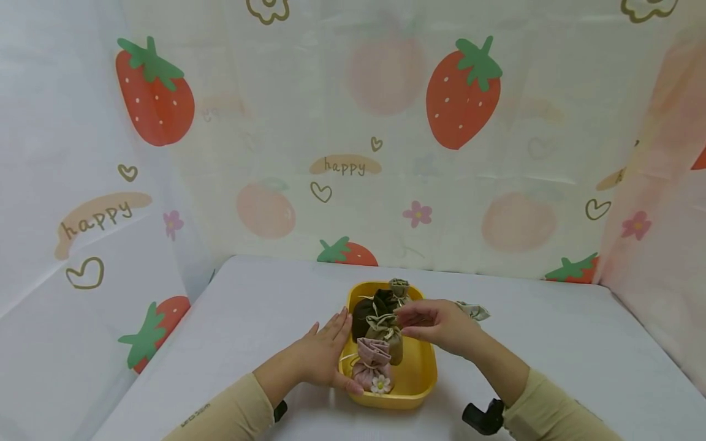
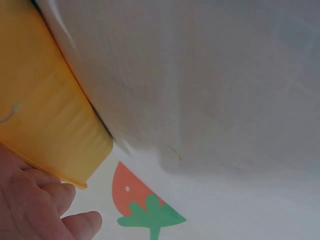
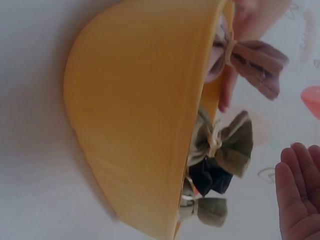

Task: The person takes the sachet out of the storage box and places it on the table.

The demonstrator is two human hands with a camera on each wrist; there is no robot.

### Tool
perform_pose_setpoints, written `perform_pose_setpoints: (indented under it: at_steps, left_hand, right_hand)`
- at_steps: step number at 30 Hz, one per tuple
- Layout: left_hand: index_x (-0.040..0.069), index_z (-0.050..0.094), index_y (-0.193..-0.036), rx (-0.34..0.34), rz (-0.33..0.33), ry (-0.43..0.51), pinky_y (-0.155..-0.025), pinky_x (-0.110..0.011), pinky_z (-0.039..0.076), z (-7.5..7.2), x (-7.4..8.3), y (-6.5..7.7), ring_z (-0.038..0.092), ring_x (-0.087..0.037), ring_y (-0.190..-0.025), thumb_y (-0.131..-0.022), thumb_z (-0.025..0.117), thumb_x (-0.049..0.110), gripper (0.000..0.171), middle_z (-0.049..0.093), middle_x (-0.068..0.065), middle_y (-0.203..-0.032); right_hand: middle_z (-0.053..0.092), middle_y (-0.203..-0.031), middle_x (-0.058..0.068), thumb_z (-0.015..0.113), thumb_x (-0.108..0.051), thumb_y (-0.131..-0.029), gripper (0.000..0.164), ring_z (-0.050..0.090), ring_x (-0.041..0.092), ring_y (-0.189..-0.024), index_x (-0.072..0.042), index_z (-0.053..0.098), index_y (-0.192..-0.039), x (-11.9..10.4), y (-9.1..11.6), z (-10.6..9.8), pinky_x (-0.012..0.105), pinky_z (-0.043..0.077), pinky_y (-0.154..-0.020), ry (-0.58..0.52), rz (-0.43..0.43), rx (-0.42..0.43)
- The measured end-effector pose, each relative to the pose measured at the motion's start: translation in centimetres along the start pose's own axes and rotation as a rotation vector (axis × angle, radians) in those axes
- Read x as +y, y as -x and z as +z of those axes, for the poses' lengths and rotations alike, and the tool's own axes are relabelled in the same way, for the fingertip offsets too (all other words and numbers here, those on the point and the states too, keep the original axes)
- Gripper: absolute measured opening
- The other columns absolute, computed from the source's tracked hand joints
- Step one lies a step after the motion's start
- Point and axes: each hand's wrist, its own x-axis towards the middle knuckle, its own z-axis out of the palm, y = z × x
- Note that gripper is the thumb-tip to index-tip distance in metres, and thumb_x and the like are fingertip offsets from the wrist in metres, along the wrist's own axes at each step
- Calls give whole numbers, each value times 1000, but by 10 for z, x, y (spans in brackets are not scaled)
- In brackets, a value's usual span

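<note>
A yellow plastic tub (image 1: 415, 373) holds several small drawstring pouches. The pink pouch (image 1: 372, 355) with a white flower lies at its near end. Behind it come an olive-brown pouch (image 1: 386, 331), a dark brown one (image 1: 361, 315) and a grey-green one (image 1: 399, 286) at the far end. My left hand (image 1: 322, 355) rests along the tub's left rim, fingers spread straight and thumb at the near corner. Over the right rim my right hand (image 1: 441, 324) hovers with extended fingers. In the right wrist view those fingers (image 3: 295, 185) stand apart from the pouch tops, holding nothing.
A pale grey-green cloth piece (image 1: 474, 310) shows on the white table (image 1: 265, 294) beyond my right hand. Strawberry-printed curtains (image 1: 331, 92) stand behind and at both sides. Black wrist gear (image 1: 484, 416) sits under my right forearm.
</note>
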Motion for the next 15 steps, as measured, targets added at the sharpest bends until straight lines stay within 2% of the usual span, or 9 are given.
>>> perform_pose_setpoints:
  at_steps: [9,15]
  left_hand:
    - [7,2,-148,-6,-2,17,-107,-53,13,-2,1,0,0,-24,-140,-54,43,89,131,-7,-8,-153]
    - [7,1,-148,-5,-7,18,-108,-53,13,-2,1,0,-1,-23,-140,-54,42,89,131,-8,-7,-153]
  right_hand:
    - [65,-106,14,68,-18,-84,39,61,25,-99,-1,61,-117,-4,-2,11,28,50,-81,-35,27,-123]
    - [66,-108,5,70,-23,-82,43,61,19,-101,-4,61,-119,0,-3,17,28,50,-82,-28,60,-184]
